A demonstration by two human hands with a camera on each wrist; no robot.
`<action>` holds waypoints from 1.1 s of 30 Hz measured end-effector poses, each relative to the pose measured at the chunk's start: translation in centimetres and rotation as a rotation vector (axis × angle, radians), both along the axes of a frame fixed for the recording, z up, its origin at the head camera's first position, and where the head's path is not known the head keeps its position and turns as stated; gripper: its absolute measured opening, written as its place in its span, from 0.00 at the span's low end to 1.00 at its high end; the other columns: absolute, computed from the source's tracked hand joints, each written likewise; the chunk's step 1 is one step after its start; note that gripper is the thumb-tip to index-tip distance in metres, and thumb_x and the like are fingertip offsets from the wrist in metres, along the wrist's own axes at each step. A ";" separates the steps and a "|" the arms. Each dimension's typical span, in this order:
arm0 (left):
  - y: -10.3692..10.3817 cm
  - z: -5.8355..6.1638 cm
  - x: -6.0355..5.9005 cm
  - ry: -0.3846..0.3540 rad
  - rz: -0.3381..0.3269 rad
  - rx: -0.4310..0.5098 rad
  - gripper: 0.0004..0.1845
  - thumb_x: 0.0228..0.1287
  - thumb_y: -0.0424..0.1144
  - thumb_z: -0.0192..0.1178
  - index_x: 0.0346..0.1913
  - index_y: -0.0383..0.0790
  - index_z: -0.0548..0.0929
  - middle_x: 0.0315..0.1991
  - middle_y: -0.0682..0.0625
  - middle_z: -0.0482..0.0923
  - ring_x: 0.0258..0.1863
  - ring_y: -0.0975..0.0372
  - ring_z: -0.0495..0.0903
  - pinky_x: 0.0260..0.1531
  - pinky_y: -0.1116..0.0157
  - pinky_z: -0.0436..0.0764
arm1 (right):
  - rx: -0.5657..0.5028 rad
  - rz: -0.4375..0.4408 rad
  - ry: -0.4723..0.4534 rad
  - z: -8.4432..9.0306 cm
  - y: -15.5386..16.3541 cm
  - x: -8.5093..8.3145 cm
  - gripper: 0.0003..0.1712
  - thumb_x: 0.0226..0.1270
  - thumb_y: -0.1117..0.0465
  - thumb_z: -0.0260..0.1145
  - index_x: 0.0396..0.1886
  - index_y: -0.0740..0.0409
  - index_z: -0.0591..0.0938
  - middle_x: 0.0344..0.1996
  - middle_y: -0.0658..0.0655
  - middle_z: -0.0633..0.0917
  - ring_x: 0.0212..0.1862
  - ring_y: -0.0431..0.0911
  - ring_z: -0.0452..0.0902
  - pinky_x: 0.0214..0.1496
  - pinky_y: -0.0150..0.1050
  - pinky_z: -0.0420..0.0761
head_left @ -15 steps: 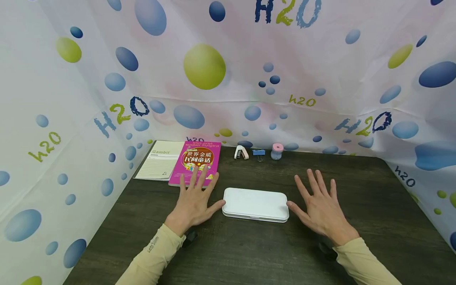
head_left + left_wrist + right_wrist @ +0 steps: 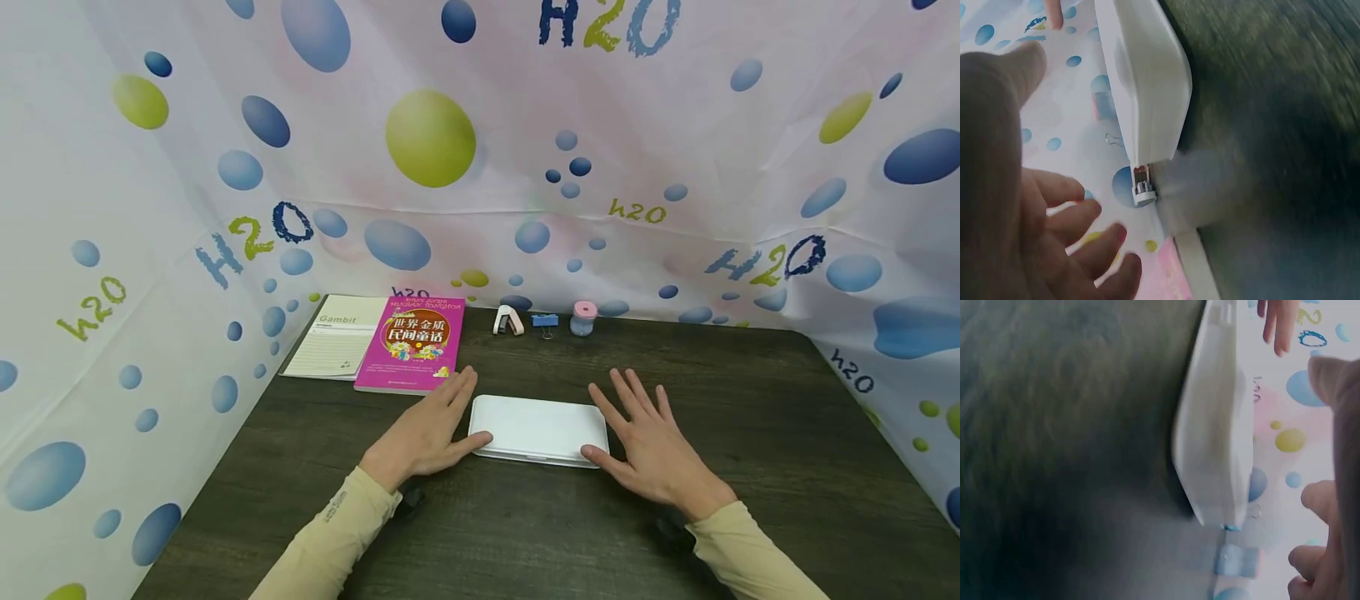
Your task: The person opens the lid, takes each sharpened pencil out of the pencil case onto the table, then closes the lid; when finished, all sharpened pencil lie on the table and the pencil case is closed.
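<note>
Both hands have slid in toward the white case (image 2: 538,429) since half a second ago. Now the left hand (image 2: 426,433) lies flat at its left end, fingers straight, thumb touching the near left corner. The right hand (image 2: 651,444) lies flat at the right end, thumb at the near right corner. Neither hand grips it yet.

The case sits in the middle of the dark table (image 2: 787,433), nearer than the pink book (image 2: 411,342). It looks hard, smooth and light, maybe slippery. Holding the two short ends seems best. Its lid is closed, so what is inside cannot be seen.
</note>
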State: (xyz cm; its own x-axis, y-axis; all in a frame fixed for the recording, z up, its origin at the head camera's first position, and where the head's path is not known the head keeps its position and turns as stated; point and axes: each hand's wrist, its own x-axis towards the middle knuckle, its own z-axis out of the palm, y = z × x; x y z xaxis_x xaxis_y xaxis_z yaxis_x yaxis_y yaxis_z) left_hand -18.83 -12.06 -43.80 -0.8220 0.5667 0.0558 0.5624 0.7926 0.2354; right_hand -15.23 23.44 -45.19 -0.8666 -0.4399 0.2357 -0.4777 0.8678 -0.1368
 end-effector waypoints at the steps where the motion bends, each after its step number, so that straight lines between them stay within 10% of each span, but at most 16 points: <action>1: 0.1 -0.1 -0.1 -0.035 -0.010 0.025 0.51 0.68 0.73 0.44 0.79 0.37 0.50 0.80 0.44 0.47 0.77 0.52 0.51 0.73 0.55 0.58 | -0.007 0.013 -0.006 -0.1 -0.2 0.0 0.49 0.68 0.30 0.57 0.80 0.48 0.56 0.79 0.62 0.46 0.79 0.61 0.38 0.72 0.71 0.43; 12: 1.4 -1.1 -0.8 -0.230 -0.004 0.190 0.54 0.61 0.72 0.56 0.78 0.37 0.55 0.77 0.45 0.56 0.75 0.55 0.58 0.72 0.55 0.62 | -0.041 0.091 -0.039 -1.2 -2.6 -0.1 0.47 0.68 0.28 0.55 0.79 0.47 0.60 0.78 0.62 0.53 0.78 0.60 0.45 0.70 0.71 0.50; 33: 1.8 -1.9 -1.2 -0.128 -0.027 0.196 0.51 0.50 0.53 0.77 0.72 0.31 0.65 0.64 0.43 0.71 0.61 0.53 0.73 0.64 0.56 0.73 | -0.035 0.209 -0.041 -1.1 -3.5 -1.3 0.46 0.63 0.35 0.67 0.73 0.56 0.69 0.70 0.66 0.68 0.72 0.60 0.62 0.70 0.62 0.64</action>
State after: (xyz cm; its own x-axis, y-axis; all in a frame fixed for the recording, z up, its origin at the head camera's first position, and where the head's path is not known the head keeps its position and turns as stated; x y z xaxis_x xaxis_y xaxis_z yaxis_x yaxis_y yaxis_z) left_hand -20.00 -10.26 -45.73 -0.8144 0.5768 0.0634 0.5382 0.7098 0.4544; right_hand -16.56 19.99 -46.34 -0.7665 -0.6033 0.2202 -0.6402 0.7449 -0.1880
